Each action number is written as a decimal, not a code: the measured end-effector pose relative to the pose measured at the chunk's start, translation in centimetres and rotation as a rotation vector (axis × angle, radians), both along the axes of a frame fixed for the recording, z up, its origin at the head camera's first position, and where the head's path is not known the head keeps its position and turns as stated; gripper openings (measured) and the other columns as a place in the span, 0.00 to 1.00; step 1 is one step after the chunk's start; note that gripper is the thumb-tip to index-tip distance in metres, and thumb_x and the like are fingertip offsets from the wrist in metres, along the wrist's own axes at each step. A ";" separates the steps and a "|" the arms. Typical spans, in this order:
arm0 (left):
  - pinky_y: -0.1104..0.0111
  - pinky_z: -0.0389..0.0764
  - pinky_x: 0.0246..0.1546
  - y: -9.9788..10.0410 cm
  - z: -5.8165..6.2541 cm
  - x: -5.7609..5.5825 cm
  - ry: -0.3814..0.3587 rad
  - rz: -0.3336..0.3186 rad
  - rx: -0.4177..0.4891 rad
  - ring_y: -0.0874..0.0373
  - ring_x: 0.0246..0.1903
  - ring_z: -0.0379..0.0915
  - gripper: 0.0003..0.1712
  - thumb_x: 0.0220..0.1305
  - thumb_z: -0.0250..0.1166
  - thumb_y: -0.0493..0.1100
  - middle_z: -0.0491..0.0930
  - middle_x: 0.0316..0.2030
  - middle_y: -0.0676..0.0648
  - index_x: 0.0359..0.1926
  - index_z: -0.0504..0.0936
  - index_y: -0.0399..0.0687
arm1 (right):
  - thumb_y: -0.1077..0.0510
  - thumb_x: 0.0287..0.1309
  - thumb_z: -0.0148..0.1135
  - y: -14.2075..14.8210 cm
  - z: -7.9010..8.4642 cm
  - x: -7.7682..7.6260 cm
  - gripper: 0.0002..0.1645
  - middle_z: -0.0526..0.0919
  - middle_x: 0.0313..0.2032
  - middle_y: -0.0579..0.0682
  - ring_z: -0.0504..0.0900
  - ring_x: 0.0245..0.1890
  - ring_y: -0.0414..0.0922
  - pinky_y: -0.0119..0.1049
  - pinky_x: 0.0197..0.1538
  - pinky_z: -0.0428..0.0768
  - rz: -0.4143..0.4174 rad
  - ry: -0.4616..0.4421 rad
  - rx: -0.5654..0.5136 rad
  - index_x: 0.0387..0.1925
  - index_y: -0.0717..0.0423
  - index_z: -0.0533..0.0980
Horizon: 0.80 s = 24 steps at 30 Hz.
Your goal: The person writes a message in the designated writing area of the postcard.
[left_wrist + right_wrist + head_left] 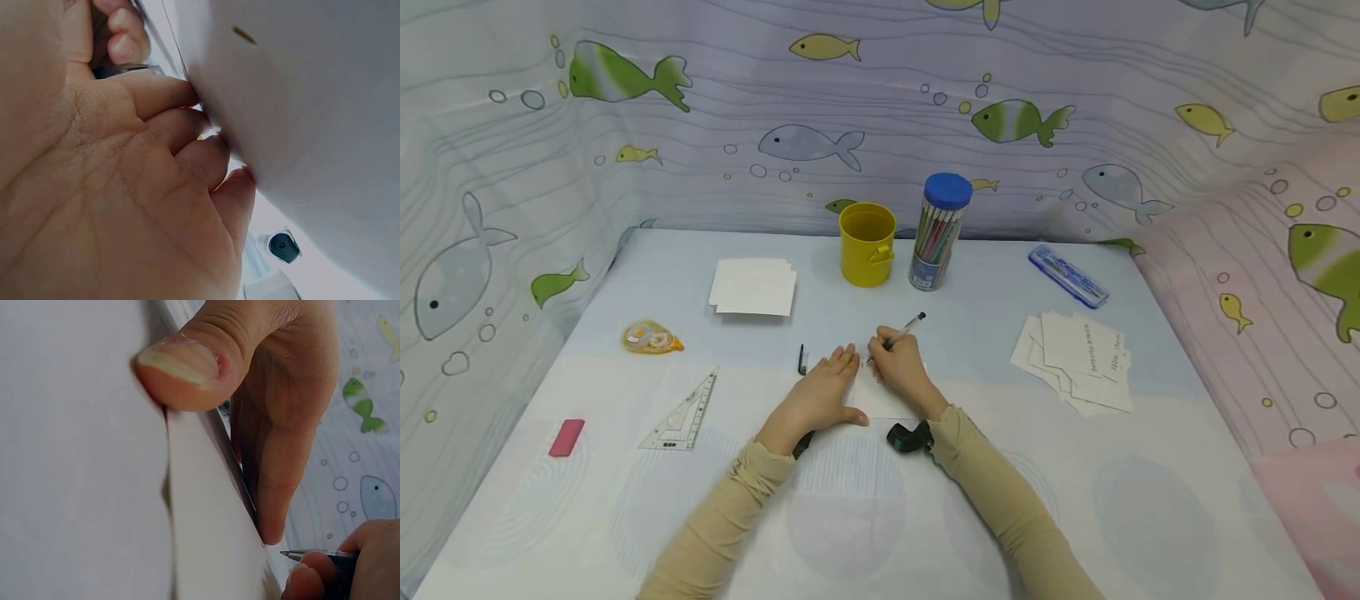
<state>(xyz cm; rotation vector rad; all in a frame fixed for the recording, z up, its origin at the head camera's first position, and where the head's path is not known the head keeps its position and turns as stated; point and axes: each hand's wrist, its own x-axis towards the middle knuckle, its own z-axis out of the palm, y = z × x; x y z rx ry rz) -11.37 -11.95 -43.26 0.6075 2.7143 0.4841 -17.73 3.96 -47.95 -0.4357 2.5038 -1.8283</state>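
A white card [891, 407] lies on the table between the hands. My left hand [822, 392] rests on its left side with the fingers straight and the thumb out along the near edge. My right hand [904, 371] pinches a pen [913, 322], tilted, with its tip low over the card near the left fingertips. In the right wrist view the pen's metal point [290, 553] sticks out past the fingers, beside the left hand [275, 425]. A black pen cap [802, 360] lies just beyond the left hand.
Blank cards [752, 286], a yellow bucket [867, 246] and a jar of pencils [938, 233] stand farther back. Left are correction tape [652, 337], a set square [683, 414] and a pink eraser [567, 437]. Right are written cards [1078, 358] and a blue case [1067, 276].
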 end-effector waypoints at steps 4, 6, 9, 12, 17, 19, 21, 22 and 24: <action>0.47 0.53 0.73 0.0 -0.2 0.0 0.005 -0.002 0.001 0.40 0.75 0.41 0.59 0.53 0.71 0.60 0.46 0.75 0.34 0.72 0.53 0.30 | 0.67 0.62 0.50 -0.2 1.2 0.7 0.19 0.68 0.08 0.49 0.63 0.05 0.30 0.18 0.10 0.55 0.006 -0.038 0.039 0.15 0.62 0.64; 0.47 0.53 0.73 0.0 -0.2 0.0 0.011 -0.006 -0.002 0.39 0.75 0.41 0.59 0.53 0.71 0.60 0.46 0.75 0.34 0.72 0.53 0.30 | 0.67 0.62 0.50 -0.3 1.8 1.1 0.18 0.69 0.08 0.53 0.62 0.05 0.31 0.17 0.10 0.54 0.005 -0.047 0.043 0.15 0.63 0.64; 0.47 0.53 0.73 0.0 -0.2 0.0 0.016 -0.010 -0.006 0.39 0.75 0.41 0.59 0.53 0.71 0.60 0.46 0.75 0.33 0.72 0.53 0.29 | 0.66 0.62 0.50 -0.3 1.6 0.9 0.18 0.70 0.08 0.52 0.64 0.05 0.33 0.20 0.10 0.56 0.007 -0.034 0.067 0.15 0.61 0.65; 0.47 0.54 0.73 0.0 -0.2 0.0 0.018 -0.012 -0.008 0.39 0.75 0.42 0.59 0.53 0.71 0.60 0.46 0.75 0.33 0.72 0.53 0.29 | 0.63 0.61 0.51 -0.2 -0.1 -0.1 0.18 0.70 0.08 0.47 0.66 0.05 0.34 0.24 0.11 0.59 0.006 -0.027 0.086 0.15 0.57 0.65; 0.47 0.54 0.73 0.0 -0.2 -0.1 0.016 -0.011 -0.013 0.39 0.75 0.41 0.59 0.53 0.71 0.60 0.46 0.75 0.33 0.72 0.53 0.29 | 0.64 0.60 0.50 -0.3 0.3 0.1 0.18 0.68 0.07 0.42 0.64 0.05 0.33 0.26 0.10 0.57 -0.006 -0.036 0.101 0.14 0.54 0.64; 0.47 0.53 0.73 0.0 -0.2 -0.1 0.011 -0.009 -0.012 0.39 0.75 0.41 0.60 0.53 0.71 0.61 0.46 0.75 0.34 0.72 0.53 0.30 | 0.65 0.60 0.50 -0.4 0.9 0.5 0.19 0.67 0.07 0.43 0.60 0.03 0.29 0.23 0.10 0.56 -0.014 -0.038 0.106 0.14 0.55 0.64; 0.47 0.53 0.73 0.0 -0.3 -0.1 0.009 -0.009 -0.013 0.40 0.75 0.41 0.60 0.53 0.71 0.61 0.46 0.75 0.34 0.72 0.53 0.30 | 0.66 0.60 0.50 -0.5 1.8 1.0 0.18 0.67 0.07 0.44 0.57 0.03 0.27 0.20 0.10 0.53 -0.016 -0.046 0.099 0.14 0.57 0.64; 0.47 0.53 0.73 0.0 -0.3 -0.1 0.008 -0.010 -0.014 0.40 0.75 0.41 0.60 0.53 0.70 0.61 0.46 0.75 0.34 0.73 0.52 0.30 | 0.67 0.60 0.50 -0.6 2.3 1.3 0.18 0.67 0.07 0.46 0.57 0.03 0.27 0.18 0.10 0.52 -0.017 -0.051 0.095 0.14 0.58 0.64; 0.47 0.53 0.73 0.0 -0.3 -0.1 0.008 -0.010 -0.016 0.40 0.75 0.41 0.60 0.53 0.70 0.61 0.46 0.75 0.34 0.73 0.52 0.30 | 0.69 0.60 0.51 -0.6 3.2 1.8 0.18 0.67 0.08 0.49 0.57 0.03 0.28 0.17 0.09 0.49 -0.011 -0.057 0.077 0.15 0.62 0.64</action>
